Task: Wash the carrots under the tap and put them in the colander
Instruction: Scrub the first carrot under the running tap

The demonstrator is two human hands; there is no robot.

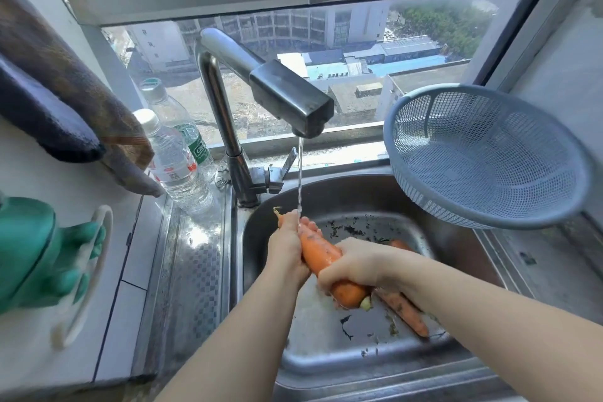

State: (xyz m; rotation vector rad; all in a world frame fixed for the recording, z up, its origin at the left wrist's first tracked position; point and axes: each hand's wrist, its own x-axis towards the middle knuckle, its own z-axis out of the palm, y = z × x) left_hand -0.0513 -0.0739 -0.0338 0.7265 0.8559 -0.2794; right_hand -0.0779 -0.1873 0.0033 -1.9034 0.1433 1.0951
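Over the steel sink (326, 356) I hold a large orange carrot (318, 253) under a thin stream from the tap (290, 98). My left hand (287, 251) grips its thin upper end, right where the water lands. My right hand (352, 266) grips its thick lower end. Another carrot (406, 312) lies on the sink floor under my right wrist, and a bit of a third (399, 244) shows behind my right hand. The blue colander (483, 157) sits tilted on the sink's right rim, with nothing in it.
Two plastic water bottles (176, 160) stand left of the tap. Green rubber gloves (39, 251) hang at the left, with dark cloths (65, 108) above them. Bits of dirt and peel lie on the sink floor. A window runs behind the tap.
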